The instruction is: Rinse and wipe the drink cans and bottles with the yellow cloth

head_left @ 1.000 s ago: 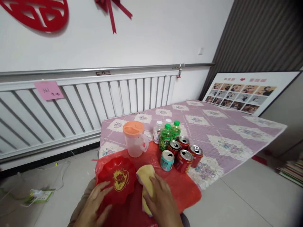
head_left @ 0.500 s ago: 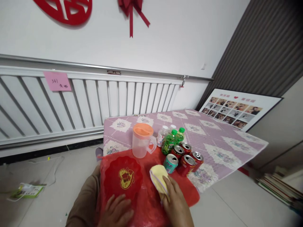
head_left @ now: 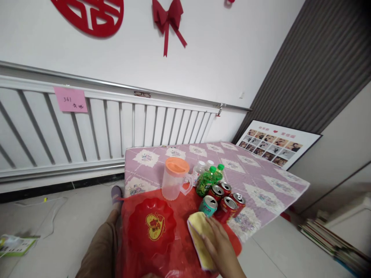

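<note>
My right hand [head_left: 219, 244] is on a folded yellow cloth [head_left: 199, 241], its fingers bent over the cloth's right side and gripping it against a red plastic sheet [head_left: 182, 247]. Only a sliver of my left hand [head_left: 150, 275] shows at the bottom edge, its fingers hidden. To the left of the cloth sits a red scalloped dish [head_left: 136, 231] with a gold double-heart print. Just beyond the cloth stand a teal can [head_left: 208, 206] and several red cans [head_left: 228, 210], their tops facing up.
A clear pitcher [head_left: 171, 183] with an orange lid stands behind the dish. Green bottles [head_left: 206, 181] and white-capped bottles [head_left: 198, 172] cluster beside it. A patterned cloth [head_left: 272, 185] covers the table. Behind are a radiator [head_left: 113, 127] and, at right, a photo board [head_left: 301, 139].
My left hand has drawn back from beside the dish to the bottom edge. More of the yellow cloth shows, stretching nearer to me under my right hand. The camera view has shifted slightly.
</note>
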{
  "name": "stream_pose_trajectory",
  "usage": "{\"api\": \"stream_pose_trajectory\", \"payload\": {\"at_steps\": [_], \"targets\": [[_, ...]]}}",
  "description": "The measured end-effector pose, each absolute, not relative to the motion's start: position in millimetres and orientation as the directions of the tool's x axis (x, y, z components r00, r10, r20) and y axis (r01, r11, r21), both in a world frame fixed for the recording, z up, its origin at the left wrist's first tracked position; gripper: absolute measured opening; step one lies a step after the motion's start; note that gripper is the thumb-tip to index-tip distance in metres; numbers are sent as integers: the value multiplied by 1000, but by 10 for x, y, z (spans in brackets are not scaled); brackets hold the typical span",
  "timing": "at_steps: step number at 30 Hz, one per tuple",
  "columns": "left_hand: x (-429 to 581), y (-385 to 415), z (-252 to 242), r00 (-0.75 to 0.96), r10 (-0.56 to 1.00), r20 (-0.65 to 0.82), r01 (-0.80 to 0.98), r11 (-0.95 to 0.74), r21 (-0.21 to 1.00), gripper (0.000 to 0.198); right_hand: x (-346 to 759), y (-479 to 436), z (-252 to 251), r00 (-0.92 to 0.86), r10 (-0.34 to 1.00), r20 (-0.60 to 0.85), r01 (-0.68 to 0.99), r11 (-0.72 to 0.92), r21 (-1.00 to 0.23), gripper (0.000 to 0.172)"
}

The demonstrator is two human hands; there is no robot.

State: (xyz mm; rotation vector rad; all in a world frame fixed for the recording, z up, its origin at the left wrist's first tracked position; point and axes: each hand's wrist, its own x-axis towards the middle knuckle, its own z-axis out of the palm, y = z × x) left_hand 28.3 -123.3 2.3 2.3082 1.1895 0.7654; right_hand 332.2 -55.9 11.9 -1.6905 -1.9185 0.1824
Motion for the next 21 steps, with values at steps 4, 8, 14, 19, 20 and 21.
{"api": "stream_pose_trajectory", "payload": {"at_steps": [4, 8, 14, 19, 20, 21], "targets": [[6, -791, 239, 342, 890, 303, 650, -457, 608, 29, 3072, -208, 553, 25, 933, 359, 739, 224, -636, 54], [-245, -326, 454, 264, 905, 334, 667, -421, 615, 35, 2840, 284, 801, 68, 933, 354, 637, 232, -735, 58], [-369, -103, 627, 255, 897, 361, 658, -434, 615, 46, 2693, 791, 801, 100, 918, 384, 632, 240, -737, 53], [-286, -281, 630, 260, 892, 371, 652, -445, 613, 48, 2589, 641, 611, 123, 916, 381, 667, 208, -715, 55], [-253, -339, 623, 259, 892, 371, 652, -444, 614, 48, 2577, 557, 568, 130, 915, 383, 683, 197, -703, 57], [-215, -404, 614, 257, 893, 369, 653, -442, 615, 48, 2571, 462, 528, 131, 914, 385, 702, 189, -687, 57]]}}
